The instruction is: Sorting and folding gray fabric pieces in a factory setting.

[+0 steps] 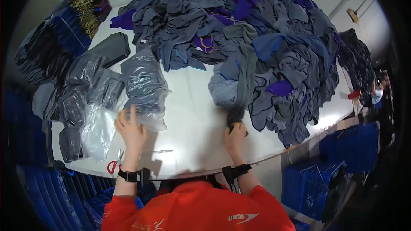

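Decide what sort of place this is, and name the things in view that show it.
Probably a textile packing workroom: a big heap of grey and purple fabric covers much of the white table, clear plastic bags with grey cloth inside lie on the left, and blue crates stand around.

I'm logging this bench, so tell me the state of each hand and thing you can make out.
Left hand: open, by bagged grey fabric; contact unclear.
Right hand: closed on dark grey cloth.
Bagged grey fabric: covered in clear plastic.
Dark grey cloth: bunched, blurred.
Fabric heap: loose, unfolded.
Grey folded cloth: lying flat.
Scissors: lying down; blade opening unclear.
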Motion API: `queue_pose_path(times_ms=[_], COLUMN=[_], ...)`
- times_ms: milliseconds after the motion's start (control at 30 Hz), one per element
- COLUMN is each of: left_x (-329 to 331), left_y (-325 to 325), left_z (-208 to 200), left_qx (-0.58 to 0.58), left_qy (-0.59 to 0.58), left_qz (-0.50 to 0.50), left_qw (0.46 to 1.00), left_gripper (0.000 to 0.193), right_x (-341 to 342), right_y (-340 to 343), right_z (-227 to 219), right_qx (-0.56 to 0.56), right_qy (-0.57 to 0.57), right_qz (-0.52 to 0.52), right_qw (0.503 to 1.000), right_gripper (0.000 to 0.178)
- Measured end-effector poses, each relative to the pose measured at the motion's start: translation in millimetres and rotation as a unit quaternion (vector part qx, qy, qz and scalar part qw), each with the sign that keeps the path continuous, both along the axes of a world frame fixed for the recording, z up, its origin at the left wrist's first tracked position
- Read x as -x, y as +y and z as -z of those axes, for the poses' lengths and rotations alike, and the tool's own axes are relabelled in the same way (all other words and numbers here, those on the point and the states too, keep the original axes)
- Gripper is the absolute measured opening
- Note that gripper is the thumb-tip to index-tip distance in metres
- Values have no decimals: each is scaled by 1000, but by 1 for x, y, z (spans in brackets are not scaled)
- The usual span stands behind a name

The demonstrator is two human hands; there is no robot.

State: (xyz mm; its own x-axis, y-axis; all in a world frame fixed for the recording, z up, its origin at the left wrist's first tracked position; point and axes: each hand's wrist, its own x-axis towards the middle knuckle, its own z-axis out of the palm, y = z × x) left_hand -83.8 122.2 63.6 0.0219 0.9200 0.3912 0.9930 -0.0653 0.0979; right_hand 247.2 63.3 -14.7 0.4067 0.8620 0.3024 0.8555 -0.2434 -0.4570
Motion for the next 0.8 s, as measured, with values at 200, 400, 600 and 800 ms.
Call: queue_pose_path(times_ms=[200,400,600,800], left_x=[-121,-141,-138,-113], left_y=[-13,-18,-36,-38], left_z=[-57,-72,-21,-8], left_qx=[144,266,480,503], left_qy=[-263,-264,-593,-676], left_qz=[435,554,255,212], left_qw=[849,743,594,495], left_gripper=[65,29,33,43], right_x=[41,-47,45,27], right_y=[-46,-74,-47,-33], right_z=[-145,-85,-57,-100], right_qx=[147,16,3,6], right_qy=[344,735,828,778], right_qz=[-464,-515,-206,-44], right_qw=[803,441,522,627], right_gripper=[18,49,63,26])
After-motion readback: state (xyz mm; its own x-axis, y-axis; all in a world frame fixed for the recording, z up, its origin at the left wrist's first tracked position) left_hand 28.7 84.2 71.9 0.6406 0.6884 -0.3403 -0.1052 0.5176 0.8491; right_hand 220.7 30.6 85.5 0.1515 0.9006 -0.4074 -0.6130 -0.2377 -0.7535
